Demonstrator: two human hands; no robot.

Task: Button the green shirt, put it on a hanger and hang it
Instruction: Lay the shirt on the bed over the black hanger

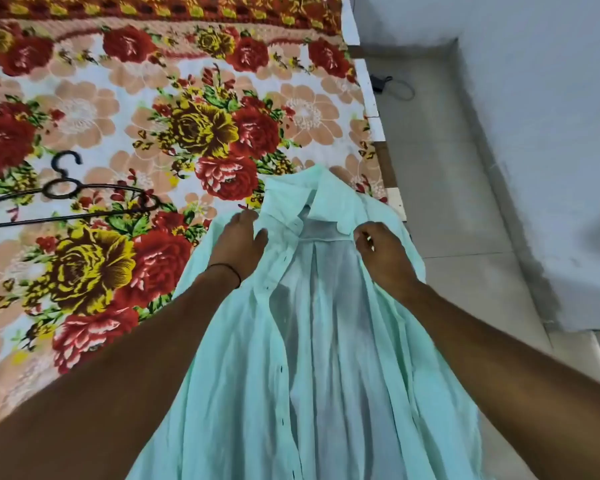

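Note:
The pale green shirt (326, 341) lies spread on the bed with its collar away from me and its front unbuttoned, the inside of the back showing. My left hand (238, 242) grips the left front panel just below the collar. My right hand (383, 252) pinches the right front edge near the collar. A black hanger (66, 188) lies flat on the bed, well to the left of the shirt and apart from both hands.
A floral bedspread (136, 116) covers the bed. The bed's right edge (378, 126) runs beside the shirt's right shoulder. Beyond it is grey tiled floor (447, 202) with a black cable (392, 86) and a pale wall (551, 98).

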